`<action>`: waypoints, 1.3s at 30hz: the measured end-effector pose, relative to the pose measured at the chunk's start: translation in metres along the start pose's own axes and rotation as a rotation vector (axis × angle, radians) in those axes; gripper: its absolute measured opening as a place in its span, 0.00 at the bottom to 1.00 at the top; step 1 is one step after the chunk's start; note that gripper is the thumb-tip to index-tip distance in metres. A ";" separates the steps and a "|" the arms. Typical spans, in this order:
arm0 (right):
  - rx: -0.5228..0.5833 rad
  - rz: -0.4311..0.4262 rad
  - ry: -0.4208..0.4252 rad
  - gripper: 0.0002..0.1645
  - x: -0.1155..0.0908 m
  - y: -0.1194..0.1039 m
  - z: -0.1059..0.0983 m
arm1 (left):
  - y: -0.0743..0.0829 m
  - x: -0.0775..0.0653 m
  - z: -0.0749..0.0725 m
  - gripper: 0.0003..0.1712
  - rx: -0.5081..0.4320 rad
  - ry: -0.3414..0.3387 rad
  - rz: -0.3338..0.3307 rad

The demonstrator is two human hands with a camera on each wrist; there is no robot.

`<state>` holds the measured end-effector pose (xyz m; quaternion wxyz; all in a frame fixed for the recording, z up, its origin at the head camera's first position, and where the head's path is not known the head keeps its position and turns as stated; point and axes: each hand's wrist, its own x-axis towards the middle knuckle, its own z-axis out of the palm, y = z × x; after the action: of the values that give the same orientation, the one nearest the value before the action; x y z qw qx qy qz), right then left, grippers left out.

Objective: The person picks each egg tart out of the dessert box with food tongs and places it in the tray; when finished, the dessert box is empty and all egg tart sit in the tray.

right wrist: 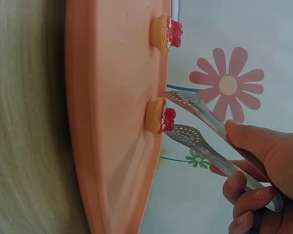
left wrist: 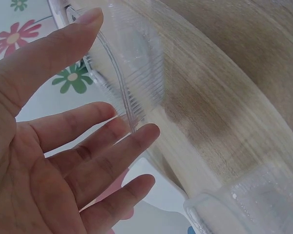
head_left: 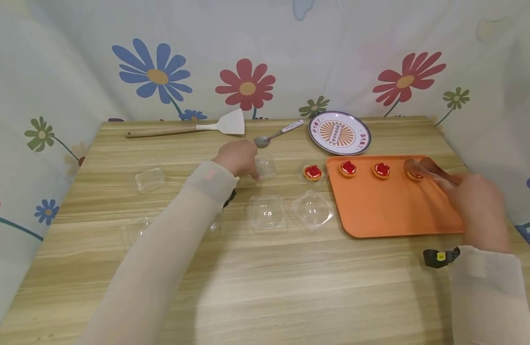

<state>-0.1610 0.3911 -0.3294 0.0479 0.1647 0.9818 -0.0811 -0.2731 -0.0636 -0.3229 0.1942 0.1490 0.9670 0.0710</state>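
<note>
My left hand (head_left: 238,157) is beside a small clear plastic container (head_left: 265,168), fingers spread and slightly bent. In the left wrist view the thumb overlaps the container's (left wrist: 136,63) rim on one side, and fingertips come right up to it on the other. My right hand (head_left: 480,203) grips metal tongs (right wrist: 217,125) with perforated heads. Their spread tips are on either side of a strawberry-topped tart (right wrist: 158,117) on the orange tray (head_left: 377,211). Two more tarts, the middle one (head_left: 381,170) and the left one (head_left: 348,168), sit along the tray's far side.
Another tart (head_left: 312,173) sits in a clear container left of the tray. Clear lids or containers (head_left: 267,213) lie nearer, others (head_left: 149,180) to the left. A spatula (head_left: 230,123), a spoon (head_left: 262,141) and a plate (head_left: 339,133) line the back.
</note>
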 end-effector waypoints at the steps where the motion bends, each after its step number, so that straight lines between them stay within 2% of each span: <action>1: 0.001 -0.002 0.003 0.46 0.000 0.000 -0.001 | 0.000 0.000 -0.001 0.39 -0.001 0.001 0.001; 6: 0.013 -0.013 0.016 0.45 -0.004 -0.003 -0.003 | -0.002 0.000 -0.001 0.39 -0.013 0.014 0.006; 12: 0.056 -0.024 0.052 0.48 -0.014 -0.016 -0.011 | -0.004 0.002 0.006 0.40 -0.024 0.021 0.021; 22: 0.213 -0.080 0.104 0.49 -0.043 -0.070 -0.036 | -0.005 0.000 0.007 0.41 -0.020 0.037 0.049; 27: 0.207 -0.151 0.142 0.47 -0.053 -0.092 -0.040 | -0.004 -0.005 0.005 0.40 -0.011 0.049 0.056; 32: 0.212 -0.223 0.099 0.43 -0.057 -0.111 -0.034 | 0.017 -0.006 0.003 0.41 0.047 0.078 0.106; 35: 0.205 -0.269 0.066 0.42 -0.060 -0.121 -0.029 | 0.035 -0.001 0.004 0.41 0.079 0.081 0.169; 39: 0.161 -0.371 0.053 0.35 -0.064 -0.132 -0.024 | 0.058 0.007 0.005 0.40 0.010 0.047 0.228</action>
<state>-0.1459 0.2522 -0.2793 -0.0070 -0.0137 0.9866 -0.1625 -0.2622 -0.0061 -0.3187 0.1614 0.2571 0.9484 0.0913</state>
